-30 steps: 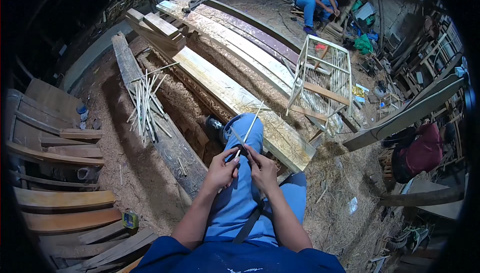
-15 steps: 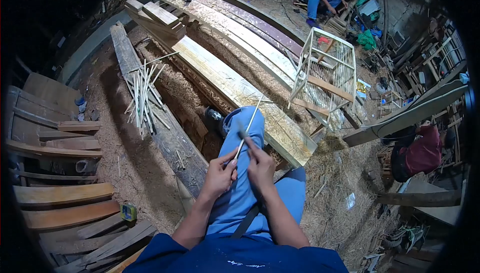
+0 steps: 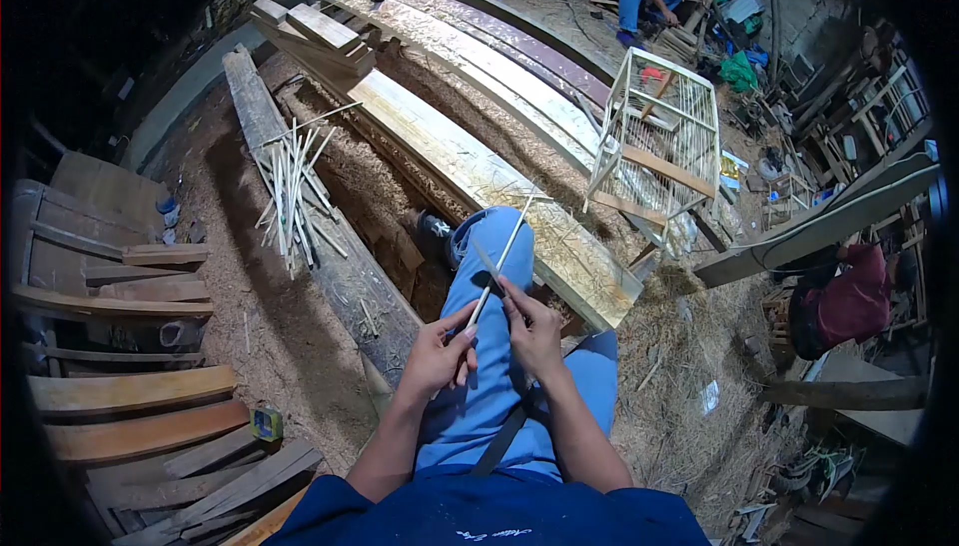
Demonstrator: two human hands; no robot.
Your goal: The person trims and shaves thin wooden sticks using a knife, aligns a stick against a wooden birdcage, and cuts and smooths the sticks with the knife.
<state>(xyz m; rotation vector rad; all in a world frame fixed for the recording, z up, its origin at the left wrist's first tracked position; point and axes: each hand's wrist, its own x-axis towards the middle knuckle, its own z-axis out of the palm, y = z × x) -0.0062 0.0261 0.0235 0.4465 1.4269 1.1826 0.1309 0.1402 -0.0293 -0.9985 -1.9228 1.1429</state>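
Note:
My left hand (image 3: 438, 354) pinches the lower end of a thin pale stick (image 3: 511, 238), which slants up over my raised knee. In my right hand (image 3: 533, 330) is a knife (image 3: 485, 259), its blade lying against the stick just above the left fingers. Both hands are close together over my blue trouser leg. To the left, a loose bundle of similar thin sticks (image 3: 290, 186) rests across a weathered plank (image 3: 250, 96).
Beyond my knee lies a thick beam (image 3: 440, 151) strewn with shavings. A slatted wooden cage (image 3: 664, 181) stands at the right. A tape measure (image 3: 266, 424) sits by boards at lower left. Two other people crouch, at upper right and far right.
The knife blade, blurred and higher by the stick before, now shows clearly and points up to the left. The whole view has shifted slightly.

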